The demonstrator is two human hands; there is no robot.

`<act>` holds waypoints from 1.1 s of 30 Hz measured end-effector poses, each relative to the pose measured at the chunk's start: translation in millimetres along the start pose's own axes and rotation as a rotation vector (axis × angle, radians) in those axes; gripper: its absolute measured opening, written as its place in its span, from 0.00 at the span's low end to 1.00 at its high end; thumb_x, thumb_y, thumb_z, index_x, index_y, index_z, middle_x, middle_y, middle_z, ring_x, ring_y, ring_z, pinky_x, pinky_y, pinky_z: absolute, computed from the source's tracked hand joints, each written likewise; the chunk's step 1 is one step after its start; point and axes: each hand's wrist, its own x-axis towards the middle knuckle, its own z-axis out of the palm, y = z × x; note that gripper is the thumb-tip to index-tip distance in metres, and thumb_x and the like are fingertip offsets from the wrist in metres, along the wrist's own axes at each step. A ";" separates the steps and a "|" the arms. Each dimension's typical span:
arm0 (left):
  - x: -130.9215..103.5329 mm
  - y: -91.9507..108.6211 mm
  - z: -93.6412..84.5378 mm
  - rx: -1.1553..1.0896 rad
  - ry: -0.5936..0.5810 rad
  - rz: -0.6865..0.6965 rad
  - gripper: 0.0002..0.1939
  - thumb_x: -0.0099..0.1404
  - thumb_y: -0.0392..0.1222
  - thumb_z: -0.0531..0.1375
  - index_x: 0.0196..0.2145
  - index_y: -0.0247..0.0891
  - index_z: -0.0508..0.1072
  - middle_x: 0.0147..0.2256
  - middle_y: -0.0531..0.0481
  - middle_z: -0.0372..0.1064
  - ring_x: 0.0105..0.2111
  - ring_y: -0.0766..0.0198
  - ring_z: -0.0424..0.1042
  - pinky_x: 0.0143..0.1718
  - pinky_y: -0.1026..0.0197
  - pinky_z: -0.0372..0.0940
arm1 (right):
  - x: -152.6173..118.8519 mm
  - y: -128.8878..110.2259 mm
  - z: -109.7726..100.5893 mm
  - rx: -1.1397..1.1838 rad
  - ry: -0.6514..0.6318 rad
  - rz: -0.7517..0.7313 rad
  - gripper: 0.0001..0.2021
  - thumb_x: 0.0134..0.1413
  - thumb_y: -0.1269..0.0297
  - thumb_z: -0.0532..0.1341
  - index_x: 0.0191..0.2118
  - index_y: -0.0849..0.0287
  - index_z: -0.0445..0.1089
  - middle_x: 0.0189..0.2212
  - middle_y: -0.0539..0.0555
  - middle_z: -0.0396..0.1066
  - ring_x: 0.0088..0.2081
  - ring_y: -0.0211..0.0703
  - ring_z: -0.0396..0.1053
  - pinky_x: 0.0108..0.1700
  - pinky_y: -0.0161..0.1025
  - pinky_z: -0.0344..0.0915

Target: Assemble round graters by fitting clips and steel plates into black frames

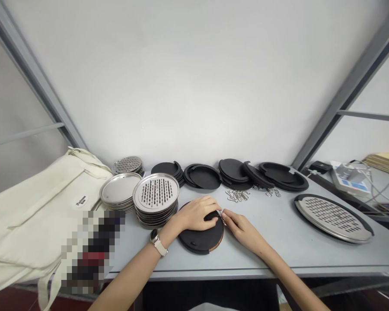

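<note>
A round black disc [197, 242] lies on the grey table, with a brownish strip showing along its lower right edge. My left hand [201, 213], with a watch on the wrist, rests on the disc's upper part, fingers curved over it and thumb apart. At the disc's right edge, my right hand [238, 225] pinches a small metal hook [224, 219], partly hidden by the fingers. Behind the hands lies a loose pile of metal hooks [237, 195].
Stacked metal grater discs [156, 193] and plain metal discs [120, 188] stand left. Black round covers [205, 176] line the wall. An oval grater [335, 217] lies right. A cream bag [42, 216] covers the left end; a power strip [349, 178] sits far right.
</note>
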 end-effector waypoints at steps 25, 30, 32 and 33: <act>-2.0 1.6 1.3 -0.045 0.048 -0.021 0.19 0.65 0.37 0.56 0.53 0.39 0.61 0.52 0.44 0.67 0.53 0.56 0.66 0.56 0.53 0.59 | -4.5 0.3 0.7 -0.023 0.001 -0.049 0.15 0.69 0.58 0.46 0.31 0.55 0.60 0.25 0.49 0.65 0.27 0.42 0.63 0.32 0.37 0.59; -1.7 -0.6 3.3 -0.058 0.037 -0.011 0.20 0.65 0.37 0.56 0.54 0.40 0.59 0.52 0.44 0.68 0.53 0.55 0.66 0.56 0.52 0.60 | -4.5 0.2 0.3 -0.040 0.004 -0.051 0.15 0.69 0.58 0.45 0.30 0.55 0.58 0.25 0.48 0.64 0.27 0.42 0.63 0.32 0.37 0.58; -1.0 -0.8 3.3 -0.059 0.030 -0.012 0.19 0.66 0.38 0.56 0.54 0.40 0.60 0.50 0.45 0.69 0.52 0.55 0.67 0.55 0.53 0.61 | -4.5 0.1 0.1 -0.052 0.004 -0.047 0.15 0.69 0.58 0.45 0.30 0.55 0.58 0.24 0.48 0.63 0.27 0.41 0.62 0.32 0.37 0.58; -0.7 -0.8 3.3 -0.057 0.028 -0.010 0.19 0.67 0.38 0.56 0.54 0.40 0.60 0.50 0.45 0.69 0.51 0.55 0.67 0.54 0.53 0.61 | -4.5 0.2 0.1 -0.058 0.002 -0.045 0.15 0.69 0.58 0.45 0.30 0.55 0.58 0.24 0.48 0.63 0.27 0.41 0.62 0.32 0.37 0.58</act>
